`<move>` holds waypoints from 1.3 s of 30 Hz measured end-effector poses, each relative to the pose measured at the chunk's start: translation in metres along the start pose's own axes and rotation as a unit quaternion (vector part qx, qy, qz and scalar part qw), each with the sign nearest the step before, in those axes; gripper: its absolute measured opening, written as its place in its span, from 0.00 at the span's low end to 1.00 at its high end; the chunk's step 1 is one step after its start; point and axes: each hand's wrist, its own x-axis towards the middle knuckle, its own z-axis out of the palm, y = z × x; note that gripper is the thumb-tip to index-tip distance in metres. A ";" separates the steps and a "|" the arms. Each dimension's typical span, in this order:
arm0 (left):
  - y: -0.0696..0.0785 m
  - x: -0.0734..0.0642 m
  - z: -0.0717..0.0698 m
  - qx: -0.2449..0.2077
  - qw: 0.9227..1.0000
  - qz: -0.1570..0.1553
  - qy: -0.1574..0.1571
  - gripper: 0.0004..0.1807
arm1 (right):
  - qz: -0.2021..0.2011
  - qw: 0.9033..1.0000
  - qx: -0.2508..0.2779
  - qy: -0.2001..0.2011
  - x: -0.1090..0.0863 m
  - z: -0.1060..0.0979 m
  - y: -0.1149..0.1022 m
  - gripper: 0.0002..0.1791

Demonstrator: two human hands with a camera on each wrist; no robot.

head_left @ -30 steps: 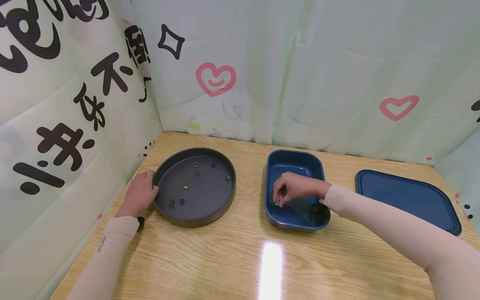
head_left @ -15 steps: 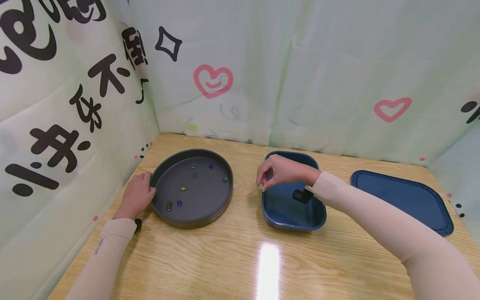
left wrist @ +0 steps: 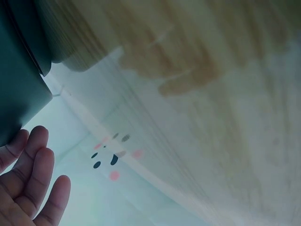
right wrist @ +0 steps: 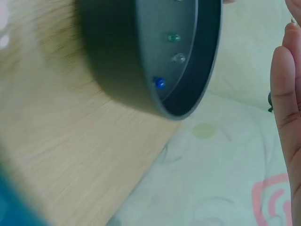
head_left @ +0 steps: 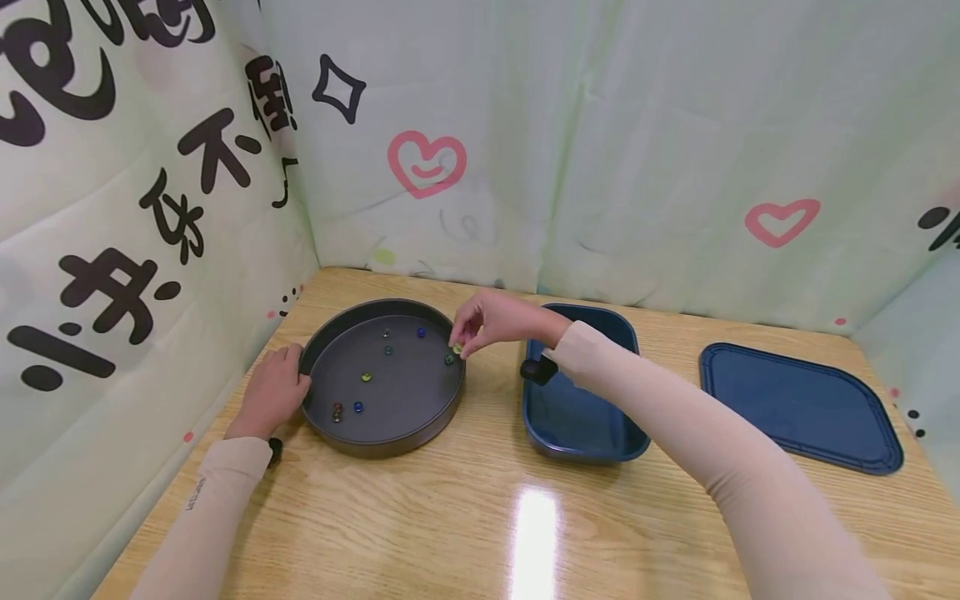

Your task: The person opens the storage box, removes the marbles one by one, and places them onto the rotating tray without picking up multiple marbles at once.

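Note:
My right hand (head_left: pixel 504 318) pinches a yellow-green marble (head_left: pixel 458 350) between thumb and fingertips, over the right rim of a round dark grey pan (head_left: pixel 408 400). Several glass marbles lie scattered in the pan, among them a yellow marble (head_left: pixel 366 377), a green marble (head_left: pixel 449 359) and a blue marble (head_left: pixel 358 407). My left hand (head_left: pixel 272 390) rests against the pan's left rim. In the left wrist view its fingers (left wrist: pixel 40 174) are extended, the nearest at the pan's wall (left wrist: pixel 19 80). The right wrist view shows the pan's inside with a blue marble (right wrist: pixel 160 83).
A deep blue rectangular container (head_left: pixel 588 429) stands right of the pan, partly under my right forearm. Farther right a flat blue lid (head_left: pixel 802 408) lies on the wooden table (head_left: pixel 420 517). Printed curtains (head_left: pixel 660 150) close off the back and left side.
My right hand has lifted the yellow-green marble out of the blue container and carried it left to the pan's right rim. The left hand has stayed at the pan.

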 end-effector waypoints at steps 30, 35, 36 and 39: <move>-0.004 0.000 0.006 -0.001 1.000 0.003 0.012 0.18 | 0.032 0.999 0.026 0.011 0.110 0.049 0.025 0.08; -0.006 0.001 0.005 0.001 1.000 0.006 0.012 0.19 | 0.061 0.998 0.001 -0.016 0.115 0.056 0.029 0.07; -0.006 0.001 0.004 0.001 1.000 0.006 0.011 0.19 | 0.066 0.997 -0.006 -0.024 0.116 0.057 0.029 0.06; -0.006 0.001 0.003 -0.002 1.000 0.007 0.008 0.19 | 0.081 0.996 -0.021 -0.044 0.119 0.060 0.028 0.06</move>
